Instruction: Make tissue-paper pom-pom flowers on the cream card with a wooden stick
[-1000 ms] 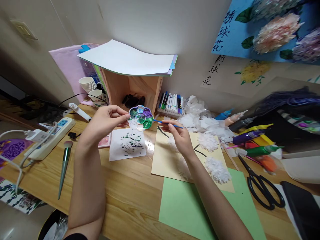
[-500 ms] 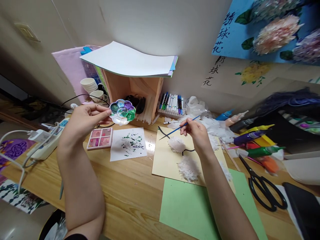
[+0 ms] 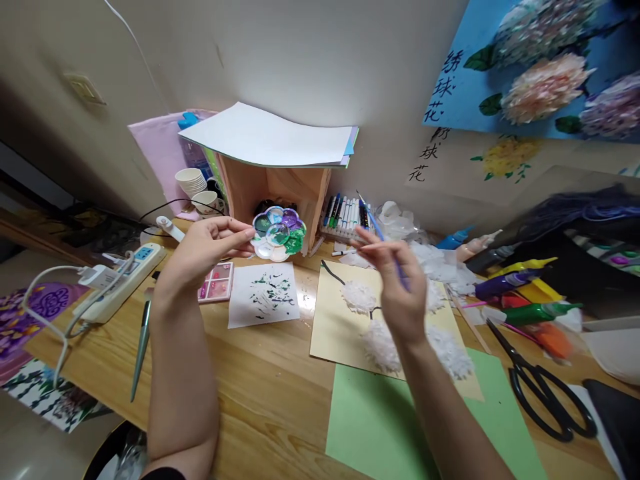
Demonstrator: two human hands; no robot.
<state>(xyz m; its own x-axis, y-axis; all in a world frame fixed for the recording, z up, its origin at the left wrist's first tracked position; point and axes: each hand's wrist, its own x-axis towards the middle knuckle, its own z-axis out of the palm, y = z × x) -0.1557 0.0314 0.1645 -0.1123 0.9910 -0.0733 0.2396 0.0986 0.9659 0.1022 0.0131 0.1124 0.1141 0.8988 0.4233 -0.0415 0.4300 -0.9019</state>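
Between thumb and fingers, my left hand (image 3: pixel 215 247) pinches the edge of a flower-shaped paint palette (image 3: pixel 279 233) with green, purple and blue paint in its wells. My right hand (image 3: pixel 397 283) is closed on a thin blue paintbrush (image 3: pixel 373 220), its tip pointing up and away from the paper. Below that hand lies a cream sheet (image 3: pixel 330 327) bearing white fluffy paper flowers (image 3: pixel 359 297) and short dark painted stems. Part of this sheet is hidden by my right hand and forearm. Nearer me, a green sheet (image 3: pixel 370 413) sits partly under the cream one.
A paint-smeared white paper (image 3: pixel 245 307) and pink palette box (image 3: pixel 220 287) lie left of centre. Black scissors (image 3: pixel 545 393) and paint bottles (image 3: pixel 540 312) are at the right. A power strip (image 3: pixel 120 280) and another brush (image 3: pixel 141 350) lie at the left; markers (image 3: pixel 345 213) stand behind.
The palette has come rightward in my left hand. My right hand has lifted the paintbrush off the cream sheet and turned it so the tip points upward. The camera view has shifted slightly.
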